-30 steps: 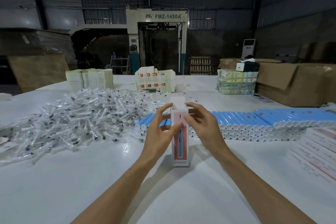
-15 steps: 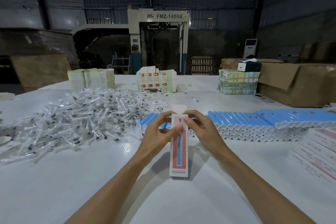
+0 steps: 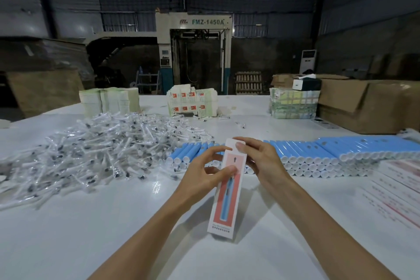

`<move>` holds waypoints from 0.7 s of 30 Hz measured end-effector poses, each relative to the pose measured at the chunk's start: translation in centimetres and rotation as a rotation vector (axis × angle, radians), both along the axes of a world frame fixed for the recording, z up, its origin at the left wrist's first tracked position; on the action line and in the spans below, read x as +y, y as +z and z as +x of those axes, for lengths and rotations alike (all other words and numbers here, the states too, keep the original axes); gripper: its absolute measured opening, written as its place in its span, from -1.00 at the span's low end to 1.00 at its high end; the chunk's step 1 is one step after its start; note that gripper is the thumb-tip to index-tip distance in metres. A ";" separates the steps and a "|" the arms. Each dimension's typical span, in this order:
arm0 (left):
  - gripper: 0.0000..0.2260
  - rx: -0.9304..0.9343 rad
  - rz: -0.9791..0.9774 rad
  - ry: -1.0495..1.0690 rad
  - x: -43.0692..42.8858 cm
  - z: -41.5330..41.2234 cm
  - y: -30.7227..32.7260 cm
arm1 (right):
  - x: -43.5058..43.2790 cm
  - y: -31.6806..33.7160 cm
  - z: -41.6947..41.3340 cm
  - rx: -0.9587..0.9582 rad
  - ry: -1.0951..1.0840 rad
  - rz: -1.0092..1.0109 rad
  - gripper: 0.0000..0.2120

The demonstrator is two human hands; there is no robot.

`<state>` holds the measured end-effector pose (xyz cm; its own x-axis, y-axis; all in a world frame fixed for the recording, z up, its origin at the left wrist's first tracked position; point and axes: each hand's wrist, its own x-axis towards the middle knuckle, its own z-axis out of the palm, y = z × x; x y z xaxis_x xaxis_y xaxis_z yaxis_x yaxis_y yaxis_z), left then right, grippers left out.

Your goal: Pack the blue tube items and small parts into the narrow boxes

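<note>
Both hands on the box, thumb down on the top flap.
The box (image 3: 225, 198) slants over the table (image 3: 91, 234); left hand (image 3: 202, 177) grips its middle, right hand (image 3: 256, 161) pinches the flap end; just behind, blue tubes (image 3: 318, 152) stacked right, bagged parts (image 3: 102, 150) heaped left.

We find the red-and-white narrow cardboard box (image 3: 224, 208) smooth; left of it, clear plastic sachets (image 3: 102, 154) look glossy and crinkled.

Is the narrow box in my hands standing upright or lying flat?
Neither: it is tilted. My left hand and right hand hold the narrow box by its raised upper end; its lower end is by the table, contact unclear.
</note>
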<state>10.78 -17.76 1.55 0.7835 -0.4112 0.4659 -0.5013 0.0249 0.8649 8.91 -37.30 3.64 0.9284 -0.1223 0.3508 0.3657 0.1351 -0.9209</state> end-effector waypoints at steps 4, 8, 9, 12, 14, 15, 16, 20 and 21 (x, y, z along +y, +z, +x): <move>-0.59 0.012 0.010 0.001 0.1 0.0 -0.1 | -0.5 0.4 -0.1 -0.073 -0.073 -0.147 -0.83; -0.58 0.009 0.022 0.000 0.0 0.0 -0.2 | -0.8 0.6 -0.6 -0.136 -0.127 -0.287 -0.84; -0.56 0.007 0.021 0.005 0.0 0.0 -0.2 | -0.8 0.6 -0.7 -0.148 -0.130 -0.306 -0.85; -0.55 0.009 -0.001 0.033 0.0 0.1 -0.1 | -1.0 1.0 -1.0 -0.160 -0.095 -0.339 -0.87; -0.55 0.013 -0.011 0.054 0.0 0.2 -0.1 | -1.0 1.1 -1.2 -0.147 -0.069 -0.319 -0.83; -0.54 0.014 -0.012 0.057 0.0 0.2 -0.1 | -0.8 1.1 -1.3 -0.140 -0.072 -0.286 -0.80; -0.54 0.011 -0.013 0.055 0.0 0.2 -0.1 | -0.7 1.2 -1.3 -0.135 -0.084 -0.245 -0.79; -0.56 -0.032 -0.002 0.065 -0.1 0.0 0.1 | -0.4 1.4 -0.9 -0.097 -0.099 -0.134 -0.86; -0.57 -0.046 -0.002 0.071 -0.1 0.0 0.1 | -0.4 1.4 -0.8 -0.077 -0.078 -0.110 -0.88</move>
<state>10.77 -17.86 1.65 0.7885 -0.3545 0.5025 -0.5408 -0.0106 0.8411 8.14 -37.72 5.03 0.8873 -0.1500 0.4361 0.4416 0.0036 -0.8972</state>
